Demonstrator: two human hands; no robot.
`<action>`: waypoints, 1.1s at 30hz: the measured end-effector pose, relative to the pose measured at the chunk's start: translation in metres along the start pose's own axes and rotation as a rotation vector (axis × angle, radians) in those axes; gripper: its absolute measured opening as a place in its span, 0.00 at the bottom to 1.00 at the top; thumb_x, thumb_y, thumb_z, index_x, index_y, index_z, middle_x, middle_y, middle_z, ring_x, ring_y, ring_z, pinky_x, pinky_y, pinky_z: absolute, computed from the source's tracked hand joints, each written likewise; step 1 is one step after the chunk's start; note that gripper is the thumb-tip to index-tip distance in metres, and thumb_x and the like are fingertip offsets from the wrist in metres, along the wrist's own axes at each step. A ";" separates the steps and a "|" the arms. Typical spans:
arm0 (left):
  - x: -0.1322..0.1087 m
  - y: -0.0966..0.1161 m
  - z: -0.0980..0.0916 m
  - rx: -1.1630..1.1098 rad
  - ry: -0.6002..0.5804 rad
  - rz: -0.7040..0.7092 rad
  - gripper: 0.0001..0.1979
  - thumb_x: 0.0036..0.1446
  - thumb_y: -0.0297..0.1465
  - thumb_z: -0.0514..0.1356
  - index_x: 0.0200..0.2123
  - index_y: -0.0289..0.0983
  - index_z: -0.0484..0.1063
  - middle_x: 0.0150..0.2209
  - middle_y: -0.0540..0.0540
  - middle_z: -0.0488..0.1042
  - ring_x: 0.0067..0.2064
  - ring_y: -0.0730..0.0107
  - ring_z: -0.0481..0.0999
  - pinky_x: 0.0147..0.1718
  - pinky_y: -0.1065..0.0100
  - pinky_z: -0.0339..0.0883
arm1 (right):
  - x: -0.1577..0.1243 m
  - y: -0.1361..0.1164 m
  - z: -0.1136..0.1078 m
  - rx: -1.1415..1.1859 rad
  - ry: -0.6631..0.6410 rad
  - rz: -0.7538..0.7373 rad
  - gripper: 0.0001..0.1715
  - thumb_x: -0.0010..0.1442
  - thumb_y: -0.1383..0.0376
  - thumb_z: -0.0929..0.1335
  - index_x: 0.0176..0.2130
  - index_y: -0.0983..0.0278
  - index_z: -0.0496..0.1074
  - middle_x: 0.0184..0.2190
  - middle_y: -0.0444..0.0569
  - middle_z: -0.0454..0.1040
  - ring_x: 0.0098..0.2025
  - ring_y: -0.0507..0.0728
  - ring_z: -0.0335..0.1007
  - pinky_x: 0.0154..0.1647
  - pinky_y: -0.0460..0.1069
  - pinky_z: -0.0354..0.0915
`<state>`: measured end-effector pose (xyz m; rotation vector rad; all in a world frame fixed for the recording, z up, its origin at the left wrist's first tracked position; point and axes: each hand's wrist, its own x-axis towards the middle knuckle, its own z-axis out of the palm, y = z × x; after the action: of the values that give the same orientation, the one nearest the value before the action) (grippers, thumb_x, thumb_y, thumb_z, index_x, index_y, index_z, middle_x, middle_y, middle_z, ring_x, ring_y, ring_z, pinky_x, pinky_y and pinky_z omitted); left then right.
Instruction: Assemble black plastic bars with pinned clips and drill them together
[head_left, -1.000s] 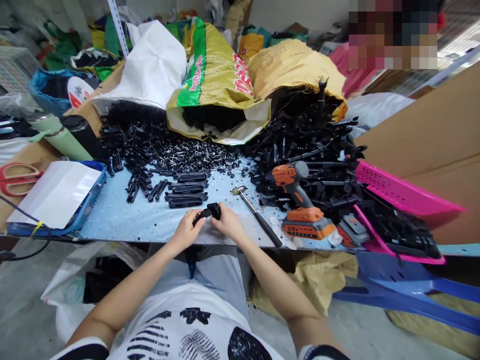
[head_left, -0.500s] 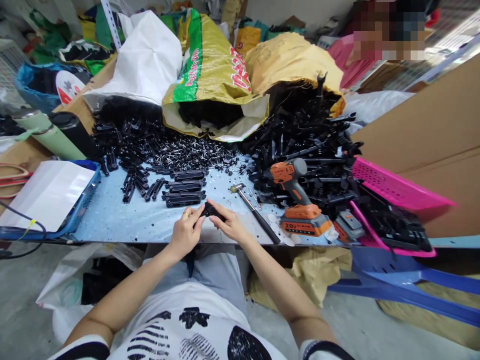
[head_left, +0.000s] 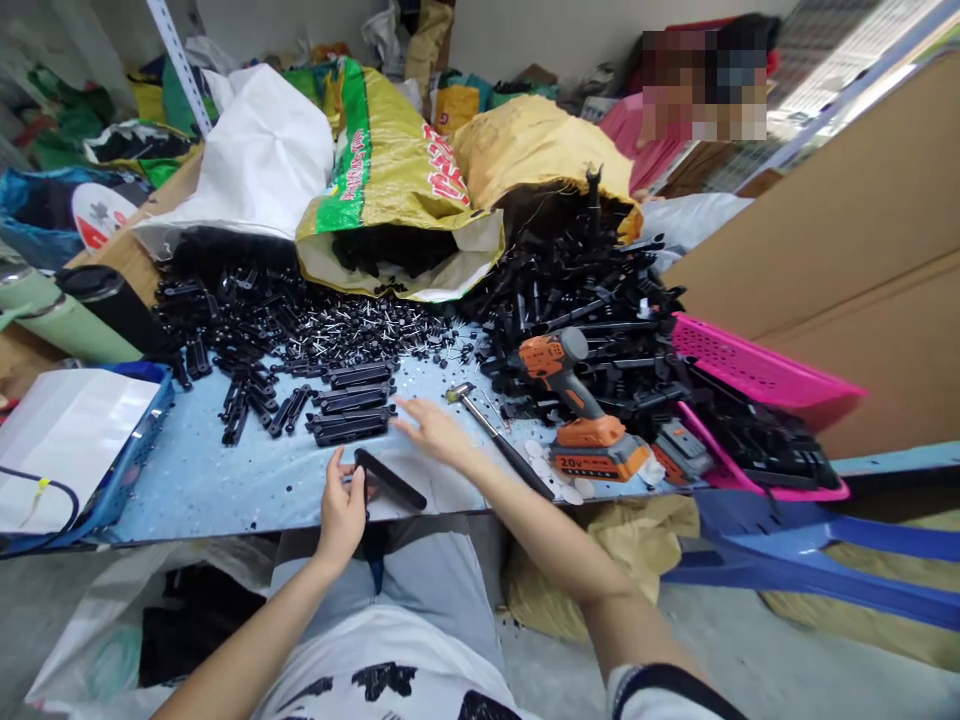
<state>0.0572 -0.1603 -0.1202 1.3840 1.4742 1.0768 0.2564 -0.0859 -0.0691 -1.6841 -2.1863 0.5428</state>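
At the front edge of the table, my left hand [head_left: 343,508] is closed on one end of a long black plastic part [head_left: 394,482], whose smooth side faces up. My right hand [head_left: 435,430] is open, fingers stretched out to the left, close to the right ends of a stacked row of similar black parts [head_left: 352,403]. Whether the fingertips touch the row I cannot tell. Just right of that hand lies a hammer [head_left: 510,448] with a dark handle. Behind the row spreads a heap of small pins with black heads [head_left: 367,330].
An orange and grey cordless drill [head_left: 577,385] stands on its battery at right, by a pink basket [head_left: 772,370] of black parts. Open sacks [head_left: 397,150] line the back. At left are a blue tray [head_left: 142,450] and a black tumbler [head_left: 112,300]. A person [head_left: 667,130] is beyond.
My hands were together on a small black piece; now they are apart. The left hand has moved down-left with the long part, while the right has opened and reached toward the row.
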 end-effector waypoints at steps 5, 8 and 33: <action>0.001 0.006 -0.021 0.533 -0.020 0.319 0.24 0.60 0.32 0.53 0.60 0.38 0.56 0.54 0.34 0.63 0.54 0.53 0.66 0.48 0.52 0.67 | 0.084 0.085 -0.080 -0.511 0.342 0.397 0.26 0.66 0.61 0.57 0.58 0.71 0.60 0.49 0.64 0.66 0.53 0.66 0.57 0.47 0.56 0.59; 0.013 0.023 -0.020 0.775 -0.300 0.645 0.21 0.58 0.25 0.52 0.55 0.40 0.64 0.55 0.38 0.64 0.60 0.50 0.58 0.57 0.45 0.54 | 0.120 0.123 -0.106 -0.575 0.391 0.675 0.25 0.65 0.70 0.53 0.60 0.76 0.55 0.48 0.72 0.64 0.50 0.67 0.60 0.42 0.57 0.60; 0.065 0.068 0.008 -0.423 -0.172 -0.232 0.22 0.46 0.43 0.65 0.41 0.34 0.72 0.32 0.47 0.72 0.23 0.77 0.69 0.21 0.74 0.65 | -0.071 -0.014 -0.031 -0.054 0.561 -0.266 0.10 0.62 0.58 0.64 0.40 0.62 0.66 0.37 0.51 0.71 0.39 0.55 0.68 0.40 0.51 0.63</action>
<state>0.0809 -0.0929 -0.0583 0.9570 1.1659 1.0207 0.2767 -0.1554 -0.0373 -1.3267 -1.9616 -0.0600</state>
